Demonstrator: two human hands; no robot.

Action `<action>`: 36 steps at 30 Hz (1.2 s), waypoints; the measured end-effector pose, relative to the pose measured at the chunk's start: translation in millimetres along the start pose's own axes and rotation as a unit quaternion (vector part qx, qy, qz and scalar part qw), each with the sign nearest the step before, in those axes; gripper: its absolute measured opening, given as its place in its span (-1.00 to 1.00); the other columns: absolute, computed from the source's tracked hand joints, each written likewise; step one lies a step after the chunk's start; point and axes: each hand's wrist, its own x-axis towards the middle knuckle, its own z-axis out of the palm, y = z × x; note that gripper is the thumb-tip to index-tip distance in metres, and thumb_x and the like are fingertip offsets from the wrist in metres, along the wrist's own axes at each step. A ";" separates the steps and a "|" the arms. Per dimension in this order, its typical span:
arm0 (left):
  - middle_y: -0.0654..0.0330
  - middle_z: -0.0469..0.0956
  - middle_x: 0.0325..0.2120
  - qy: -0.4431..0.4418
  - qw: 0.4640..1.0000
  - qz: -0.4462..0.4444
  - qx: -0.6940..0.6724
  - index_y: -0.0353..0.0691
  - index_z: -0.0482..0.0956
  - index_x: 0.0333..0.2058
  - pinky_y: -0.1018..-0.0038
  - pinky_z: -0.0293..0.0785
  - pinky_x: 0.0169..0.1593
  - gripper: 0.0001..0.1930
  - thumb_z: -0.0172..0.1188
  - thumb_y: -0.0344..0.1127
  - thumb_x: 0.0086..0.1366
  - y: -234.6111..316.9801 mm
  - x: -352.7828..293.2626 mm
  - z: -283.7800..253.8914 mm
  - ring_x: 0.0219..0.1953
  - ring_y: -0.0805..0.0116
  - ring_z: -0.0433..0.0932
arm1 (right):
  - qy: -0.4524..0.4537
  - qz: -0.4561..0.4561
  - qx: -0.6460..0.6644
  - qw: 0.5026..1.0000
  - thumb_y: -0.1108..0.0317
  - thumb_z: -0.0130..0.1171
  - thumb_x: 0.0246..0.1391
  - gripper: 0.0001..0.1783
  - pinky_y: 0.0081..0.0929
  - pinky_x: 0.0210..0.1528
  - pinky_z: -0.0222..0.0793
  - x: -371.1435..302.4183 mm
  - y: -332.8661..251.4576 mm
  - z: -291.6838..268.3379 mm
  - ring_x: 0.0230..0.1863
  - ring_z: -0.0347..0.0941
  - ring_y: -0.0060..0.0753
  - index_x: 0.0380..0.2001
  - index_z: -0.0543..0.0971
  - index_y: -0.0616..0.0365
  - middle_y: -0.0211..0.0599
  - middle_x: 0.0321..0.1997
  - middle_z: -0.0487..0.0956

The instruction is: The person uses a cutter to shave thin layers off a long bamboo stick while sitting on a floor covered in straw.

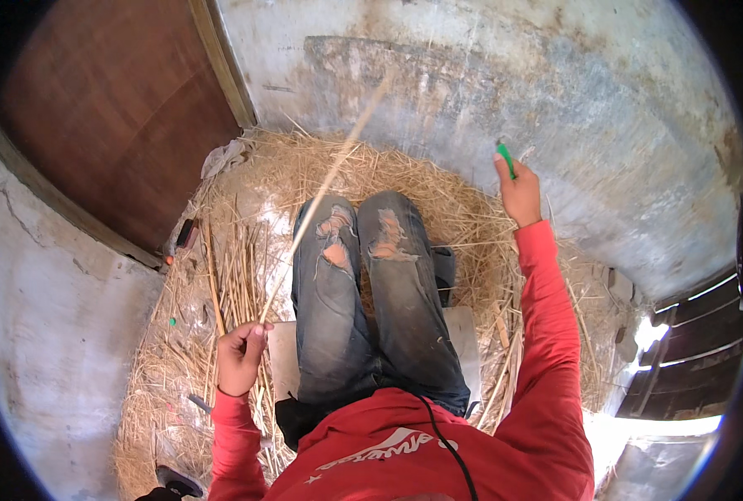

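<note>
My left hand (241,357) pinches the lower end of a long, thin, pale stalk (325,185) between thumb and fingers. The stalk slants up and to the right past my left knee, and its far end is smeared by motion in front of the wall. Out to the right, my right hand (521,197) is closed around a small green tool (506,159) with a short dark tip, perhaps a knife. Its tip points up toward the wall, well apart from the stalk. My legs in torn jeans (371,284) lie between the two hands.
Loose straw and shavings (438,184) cover the floor. Several long stalks (236,271) lie left of my legs. A stained wall (505,83) rises ahead, with a brown door panel (129,108) at upper left. Dark wooden slats (693,351) stand at the right.
</note>
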 end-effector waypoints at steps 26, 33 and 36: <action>0.47 0.52 -0.57 -0.005 0.984 0.085 -0.154 -0.39 0.72 -0.30 0.68 0.21 -0.42 -0.80 0.34 -0.33 0.40 73.5 74.4 115.5 -0.51 0.74 0.32 | -0.242 -0.360 -0.051 0.900 -0.23 0.17 0.23 -0.47 -0.12 -0.55 0.46 -125.0 -179.3 24.8 -0.59 0.59 -0.03 -0.39 0.57 0.07 -0.13 -0.58 0.58; 0.32 0.66 -0.49 0.085 0.987 0.060 -0.120 -0.36 0.75 -0.33 0.63 0.34 -0.33 -0.82 0.34 -0.33 0.37 65.1 85.9 85.2 -0.45 0.66 0.47 | -0.297 -0.393 -0.086 0.866 -0.21 0.13 0.26 -0.47 -0.12 -0.55 0.47 -125.1 -173.1 17.0 -0.59 0.59 -0.01 -0.40 0.58 0.09 -0.13 -0.58 0.59; 0.49 0.38 -0.67 0.177 0.973 0.089 -0.115 -0.28 0.75 -0.40 0.59 0.04 -0.48 -0.80 0.34 -0.30 0.39 43.0 104.0 50.9 -0.61 0.69 0.17 | -0.299 -0.382 -0.089 0.870 -0.20 0.14 0.26 -0.47 -0.12 -0.55 0.47 -125.6 -166.3 11.0 -0.59 0.60 -0.02 -0.40 0.58 0.09 -0.14 -0.59 0.59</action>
